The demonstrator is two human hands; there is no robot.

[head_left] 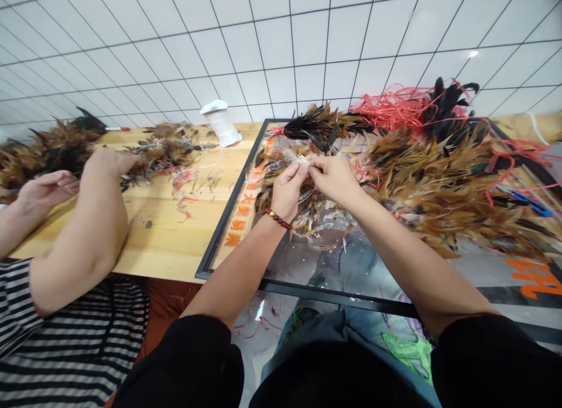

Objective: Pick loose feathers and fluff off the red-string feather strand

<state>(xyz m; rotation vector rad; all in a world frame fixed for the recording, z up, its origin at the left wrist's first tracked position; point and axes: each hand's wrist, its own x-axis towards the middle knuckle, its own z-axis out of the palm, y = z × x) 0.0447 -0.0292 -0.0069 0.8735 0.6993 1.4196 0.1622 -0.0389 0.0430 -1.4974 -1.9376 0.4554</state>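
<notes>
My left hand [287, 191], with a beaded bracelet on its wrist, is closed in a pinch over the framed glass panel. Its fingertips meet those of my right hand [336, 177], which is pinched shut too. A small pale tuft of feathers [301, 158] shows at the fingertips of both hands; its exact shape is hard to make out. Below and around the hands lie loose brown and whitish feathers [272, 191]. To the right spreads a large heap of brown feathers [439, 203]. Behind the hands lies a dark feather bundle [322, 126] with a pink tie at its left end.
Pink plastic strips [390, 109] are piled by the tiled wall. Blue-handled scissors [531, 203] lie at the right. A white spool [222, 124] stands on the wooden table [167, 244]. At the left, a co-worker's hands [109, 162] are over other feathers [52, 150].
</notes>
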